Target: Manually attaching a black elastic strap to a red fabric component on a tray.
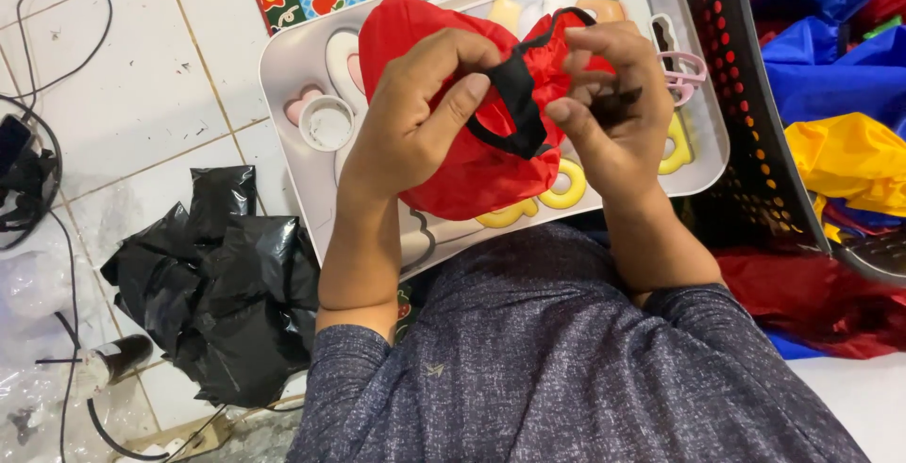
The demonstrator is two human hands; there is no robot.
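A red fabric pouch (pixel 472 166) with a black drawstring band (pixel 519 109) is held up over a white tray (pixel 283 67). My left hand (pixel 420 114) grips the pouch's left side, thumb and forefinger pinching near the black band. My right hand (pixel 613 104) holds the right side at the pouch's mouth, fingers curled around red cloth and the black cord. Part of the pouch is hidden behind both hands.
The tray has cartoon shapes, a round cup hole (pixel 326 123) and yellow rings (pixel 564 189). A black perforated basket (pixel 755 114) stands at right beside blue, yellow and red fabric (pixel 849 151). A crumpled black plastic bag (pixel 226 284) and cables (pixel 38 142) lie on the tiled floor.
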